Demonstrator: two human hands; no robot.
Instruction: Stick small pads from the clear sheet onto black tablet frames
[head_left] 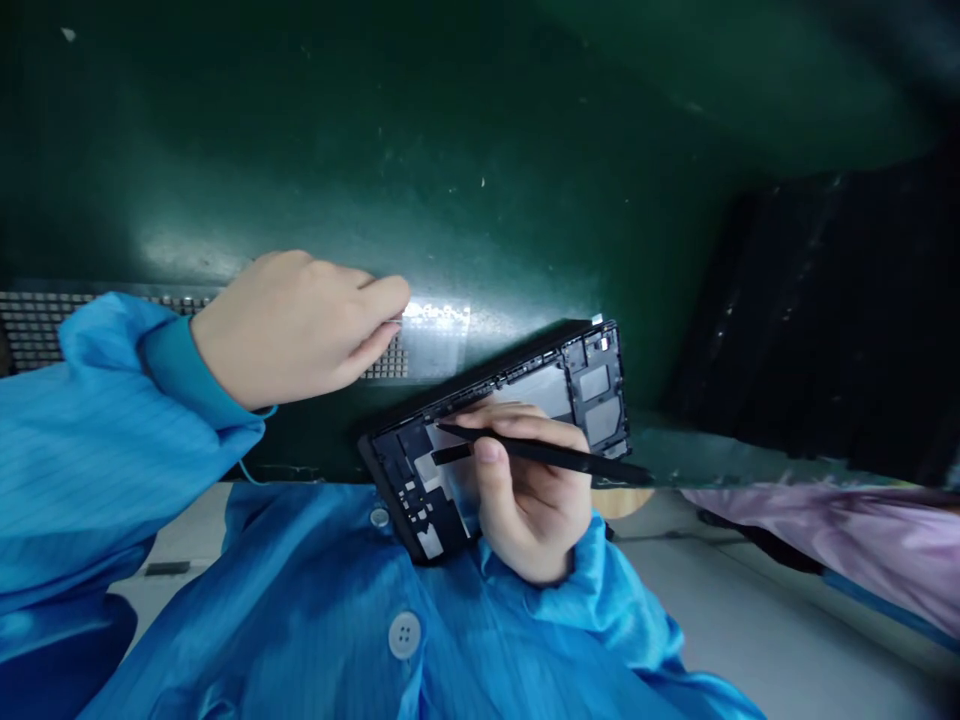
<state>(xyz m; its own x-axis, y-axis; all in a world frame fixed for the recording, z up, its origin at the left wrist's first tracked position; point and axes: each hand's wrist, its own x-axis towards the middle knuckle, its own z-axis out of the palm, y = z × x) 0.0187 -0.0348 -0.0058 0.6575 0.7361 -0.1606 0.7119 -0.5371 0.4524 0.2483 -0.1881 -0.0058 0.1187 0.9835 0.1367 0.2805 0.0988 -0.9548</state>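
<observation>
My left hand [304, 325] is closed in a pinch over a strip of small square pieces in rows [386, 362], which has a clear, shiny end. What the fingertips hold is too small to make out. In my right hand [536, 490] are slim black tweezers [555, 455], held like a pen with the tip pointing left. That tip is at the inner surface of a black device frame [442, 500], which lies tilted at the table's near edge. Grey panels and small white patches show inside the frame. My right hand rests over its middle and hides part of it.
The green table surface [420, 130] stretches away ahead, with small specks on it. Dark, blurred items [825, 320] stand on the right. Pink cloth [847, 535] shows beyond the near edge at lower right.
</observation>
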